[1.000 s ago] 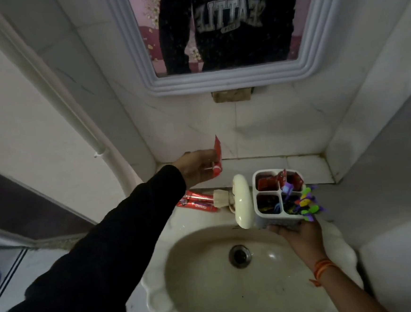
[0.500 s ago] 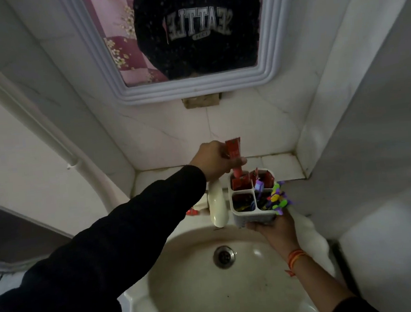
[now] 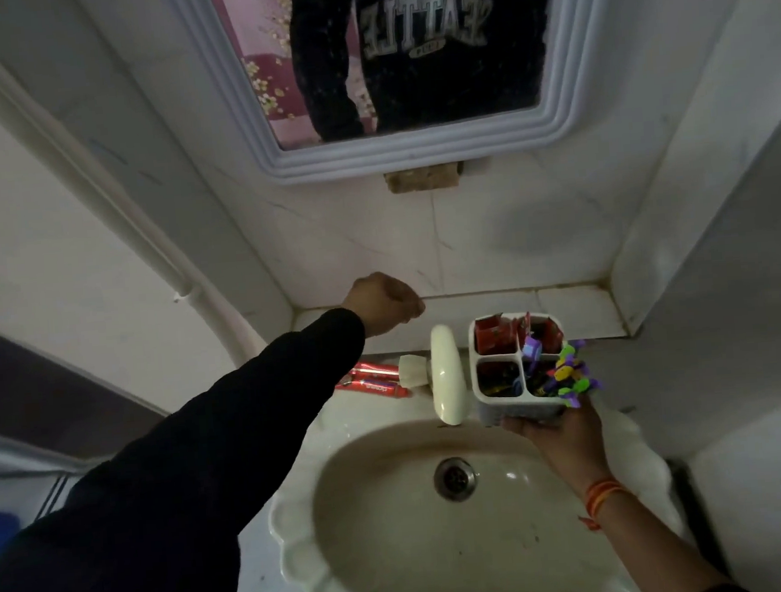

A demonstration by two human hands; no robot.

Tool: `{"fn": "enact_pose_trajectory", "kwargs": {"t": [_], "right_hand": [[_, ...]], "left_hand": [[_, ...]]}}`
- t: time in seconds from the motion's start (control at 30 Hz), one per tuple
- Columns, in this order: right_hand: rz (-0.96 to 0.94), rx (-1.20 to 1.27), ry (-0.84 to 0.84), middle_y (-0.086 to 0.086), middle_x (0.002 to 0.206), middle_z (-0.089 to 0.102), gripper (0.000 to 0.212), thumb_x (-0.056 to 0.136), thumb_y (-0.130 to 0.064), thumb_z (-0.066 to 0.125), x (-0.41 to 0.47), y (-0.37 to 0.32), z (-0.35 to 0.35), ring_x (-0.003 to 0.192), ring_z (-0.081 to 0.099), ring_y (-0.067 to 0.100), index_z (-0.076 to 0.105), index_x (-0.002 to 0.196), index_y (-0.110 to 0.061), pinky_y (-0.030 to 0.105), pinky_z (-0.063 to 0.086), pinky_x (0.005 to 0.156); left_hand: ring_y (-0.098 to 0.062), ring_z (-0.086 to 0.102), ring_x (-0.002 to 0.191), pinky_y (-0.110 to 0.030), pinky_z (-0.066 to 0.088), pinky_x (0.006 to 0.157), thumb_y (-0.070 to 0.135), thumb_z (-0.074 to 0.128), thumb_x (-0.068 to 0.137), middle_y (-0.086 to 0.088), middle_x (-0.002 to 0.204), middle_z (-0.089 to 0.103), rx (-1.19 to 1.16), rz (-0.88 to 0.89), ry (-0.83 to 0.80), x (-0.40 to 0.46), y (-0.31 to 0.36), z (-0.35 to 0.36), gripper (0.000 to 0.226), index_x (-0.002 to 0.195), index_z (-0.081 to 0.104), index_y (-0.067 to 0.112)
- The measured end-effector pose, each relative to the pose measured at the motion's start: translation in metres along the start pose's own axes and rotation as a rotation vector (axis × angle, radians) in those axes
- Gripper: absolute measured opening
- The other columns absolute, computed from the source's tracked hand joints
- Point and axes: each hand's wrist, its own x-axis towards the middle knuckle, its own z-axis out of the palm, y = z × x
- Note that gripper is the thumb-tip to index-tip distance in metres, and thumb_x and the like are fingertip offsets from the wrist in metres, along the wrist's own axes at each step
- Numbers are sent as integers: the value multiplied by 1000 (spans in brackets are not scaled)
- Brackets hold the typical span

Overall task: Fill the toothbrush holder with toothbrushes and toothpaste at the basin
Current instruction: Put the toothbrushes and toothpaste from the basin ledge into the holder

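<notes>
My right hand point(image 3: 559, 436) holds the white four-compartment toothbrush holder point(image 3: 519, 409) from below, over the basin's back right rim. Its back compartments hold red toothpaste tubes point(image 3: 494, 334); its right side bristles with colourful toothbrushes point(image 3: 570, 372). My left hand point(image 3: 382, 303) hovers to the left of the holder, above the ledge, fingers curled shut with nothing visible in them. Two more red toothpaste tubes point(image 3: 374, 383) lie on the basin rim left of the tap.
A cream tap point(image 3: 446, 380) stands at the basin's back, right beside the holder. The cream basin point(image 3: 443, 516) with its drain point(image 3: 454, 477) lies below. A tiled ledge point(image 3: 581, 309) runs behind, a mirror point(image 3: 407, 61) hangs above, and a pipe point(image 3: 105, 192) descends at left.
My left hand put the red toothpaste tube into the holder's back compartment, let it go, and drew back to the left with fingers curled. The holder stays in my right hand.
</notes>
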Motion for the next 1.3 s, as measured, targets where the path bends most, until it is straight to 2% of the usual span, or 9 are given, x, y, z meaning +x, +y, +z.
{"fn": "enact_pose_trajectory", "kwargs": {"t": [0.13, 0.23, 0.3, 0.43, 0.6, 0.8, 0.93, 1.1, 1.3], "right_hand": [[14, 14, -20, 0, 105, 72, 73, 49, -11, 100, 2, 6, 0, 107, 67, 22, 66, 112, -23, 48, 54, 99], [30, 50, -17, -10, 107, 73, 74, 36, -48, 97, 4, 11, 0, 110, 68, 23, 69, 105, -45, 49, 54, 98], [33, 56, -17, -21, 101, 74, 69, 38, -46, 95, 6, 17, 0, 110, 68, 22, 68, 101, -53, 49, 53, 98], [37, -10, -20, -22, 96, 76, 64, 50, -10, 99, 6, 17, 0, 108, 70, 24, 72, 104, -32, 51, 55, 98], [109, -1, 9, 7, 112, 75, 73, 49, -14, 99, 7, 24, 1, 110, 69, 25, 71, 117, -9, 55, 54, 99], [77, -21, 5, 9, 111, 74, 70, 53, -3, 97, 5, 18, 1, 98, 68, -3, 70, 117, -4, 38, 52, 97], [66, -16, -6, 10, 115, 73, 73, 54, -1, 96, 5, 17, 0, 100, 67, 0, 68, 121, -2, 30, 49, 94], [68, -52, -18, 10, 115, 73, 72, 54, 0, 96, 6, 16, -1, 94, 65, -14, 68, 120, 1, 0, 46, 80], [139, -60, 14, 9, 115, 74, 71, 53, -8, 98, 6, 18, -1, 112, 68, 25, 70, 119, -8, 51, 52, 103]], "left_hand": [[-14, 69, 108, -25, 51, 97, 16, 74, 85, 5, 117, 74, 443, -64, -160, 7, -50, 9, 29, 113, 77, 22], [-19, 64, 112, -33, 52, 100, 20, 72, 86, 2, 124, 69, 627, -67, -219, 5, -72, 20, 33, 119, 73, 24], [-23, 60, 115, -33, 50, 100, 25, 72, 87, -2, 128, 61, 689, -36, -232, 6, -80, 27, 37, 123, 71, 22], [-27, 57, 113, -36, 51, 98, 38, 80, 78, -4, 132, 45, 699, -42, -256, 10, -85, 28, 49, 124, 69, 25], [-26, 53, 112, -41, 55, 86, 37, 93, 58, -1, 127, 44, 852, 49, -272, 9, -91, 28, 70, 122, 66, 27], [-26, 59, 107, -39, 54, 80, 47, 82, 70, -5, 122, 54, 868, 148, -181, 6, -100, 37, 61, 121, 61, 22], [-27, 65, 100, -38, 54, 79, 38, 78, 75, -5, 116, 63, 794, 135, -191, 3, -102, 33, 54, 120, 54, 22], [-30, 65, 102, -37, 52, 81, 30, 79, 78, -8, 117, 65, 684, 107, -196, 2, -103, 28, 50, 123, 58, 20], [-31, 67, 100, -36, 54, 79, 17, 69, 85, -7, 116, 66, 675, 46, -159, 3, -105, 18, 39, 122, 68, 30]]}}
